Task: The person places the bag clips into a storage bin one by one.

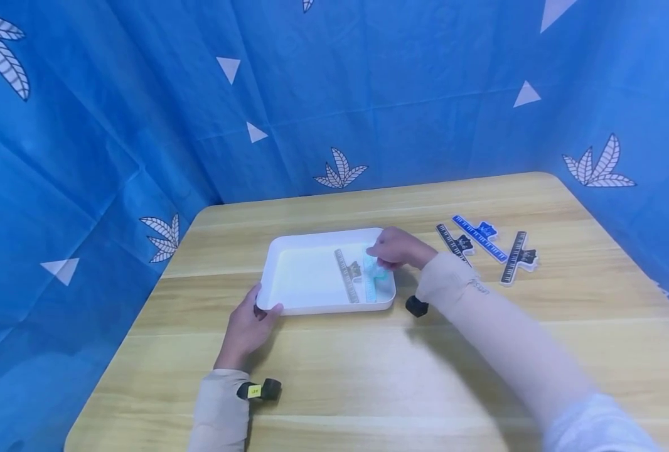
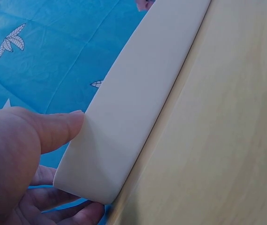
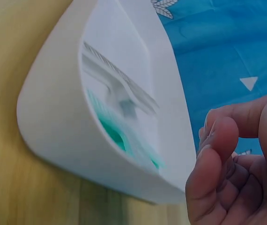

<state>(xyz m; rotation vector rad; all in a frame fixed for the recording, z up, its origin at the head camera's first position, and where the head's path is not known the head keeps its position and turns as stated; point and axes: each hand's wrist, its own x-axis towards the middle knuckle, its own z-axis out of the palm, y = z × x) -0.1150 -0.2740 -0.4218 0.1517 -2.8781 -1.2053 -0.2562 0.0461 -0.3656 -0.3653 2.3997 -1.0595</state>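
Observation:
A white rectangular tray lies on the table. My left hand grips its near left corner; in the left wrist view the thumb lies on the rim and the other fingers reach round the corner. Inside the tray, toward its right end, are a grey clip with a piano-key pattern and a teal clip, side by side. Above the teal clip is my right hand, partly covering it in the head view. From the right wrist, this hand's fingers look loosely curled, with nothing visible between them.
Right of the tray lie a black clip, a blue clip and another black clip, all piano-patterned. My right forearm crosses the table just in front of them. A blue patterned curtain hangs behind the wooden table.

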